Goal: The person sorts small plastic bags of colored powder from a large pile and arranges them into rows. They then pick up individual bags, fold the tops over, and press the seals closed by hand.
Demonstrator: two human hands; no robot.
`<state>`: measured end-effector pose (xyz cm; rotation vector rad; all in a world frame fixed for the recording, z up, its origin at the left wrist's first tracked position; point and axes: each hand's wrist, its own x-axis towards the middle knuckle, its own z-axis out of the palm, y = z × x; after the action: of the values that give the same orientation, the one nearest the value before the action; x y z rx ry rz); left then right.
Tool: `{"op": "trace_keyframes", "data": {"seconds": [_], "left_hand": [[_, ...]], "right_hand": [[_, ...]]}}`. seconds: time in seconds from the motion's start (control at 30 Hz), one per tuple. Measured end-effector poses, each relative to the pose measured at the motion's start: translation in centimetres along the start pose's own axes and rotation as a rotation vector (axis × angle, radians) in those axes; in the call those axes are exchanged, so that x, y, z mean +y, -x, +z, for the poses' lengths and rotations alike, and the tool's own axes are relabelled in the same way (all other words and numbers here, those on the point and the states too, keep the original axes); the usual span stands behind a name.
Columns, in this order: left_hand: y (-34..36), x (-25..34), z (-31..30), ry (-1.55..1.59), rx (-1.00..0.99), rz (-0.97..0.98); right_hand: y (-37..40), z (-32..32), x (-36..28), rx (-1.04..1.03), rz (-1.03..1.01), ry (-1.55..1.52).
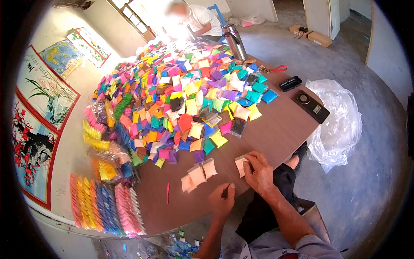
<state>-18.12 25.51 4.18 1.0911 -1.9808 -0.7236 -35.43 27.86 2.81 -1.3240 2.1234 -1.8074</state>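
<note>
My right hand point(260, 173) is over the table's near edge, its thumb and fingers closed on a small peach packet point(240, 166). My left hand point(222, 199) is curled shut at the table edge, to the lower left of the right hand. Whether anything is inside its fingers is hidden. Just beyond the left hand lie several peach packets point(197, 175), side by side and partly overlapping on the brown table point(151, 203). A thin pink strip point(167, 193) lies to their left.
A big heap of coloured packets point(172, 99) covers the table's far part. Rows of packets point(105, 207) stand along the left edge. A steel flask point(235, 43), black case point(290, 83) and black device point(311, 106) line the right. Beside them hangs clear plastic point(338, 125). A person point(202, 21) sits beyond.
</note>
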Motion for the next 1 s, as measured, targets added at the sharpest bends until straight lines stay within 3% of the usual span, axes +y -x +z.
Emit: {"op": "trace_keyframes", "data": {"seconds": [1.0], "left_hand": [[0.15,-0.11,0.19,0.017,0.018,-0.016]], "right_hand": [[0.01,0.18,-0.02,0.011,-0.029,0.030]]}}
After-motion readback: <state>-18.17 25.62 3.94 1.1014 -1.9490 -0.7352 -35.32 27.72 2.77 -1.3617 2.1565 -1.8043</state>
